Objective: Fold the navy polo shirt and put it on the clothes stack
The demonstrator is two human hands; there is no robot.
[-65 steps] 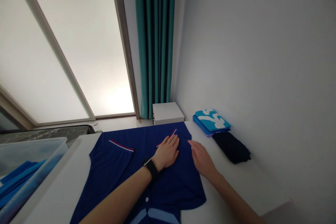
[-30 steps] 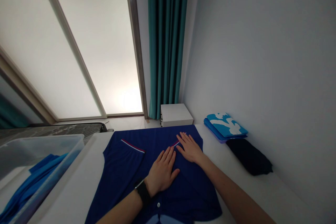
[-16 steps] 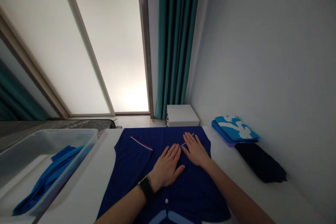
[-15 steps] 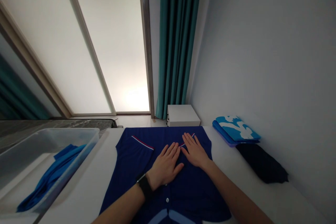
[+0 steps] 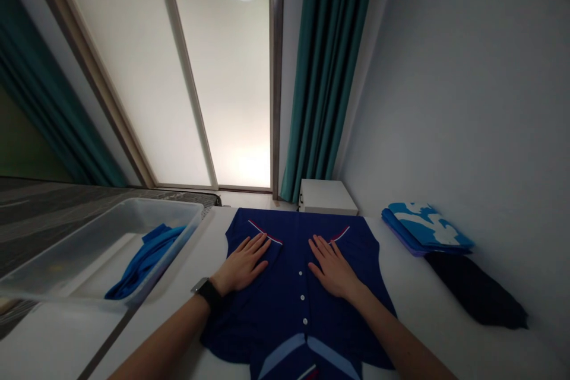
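A dark blue polo shirt lies flat on the white table, its white buttons down the middle and its light blue collar nearest me. Both sleeves are folded inward, with red-and-white trim at their ends. My left hand, a black watch on its wrist, rests flat and open on the left folded sleeve. On the shirt's right half, just below the other sleeve's trim, my right hand lies flat and open.
A clear plastic bin holding a bright blue garment sits at the left. A folded blue-and-white cloth and a folded black garment lie at the right by the wall. A small white cabinet and teal curtain stand beyond.
My left hand has slid from the shirt's middle out onto the left sleeve. My right hand has stayed on the right half. The button line now shows between them.
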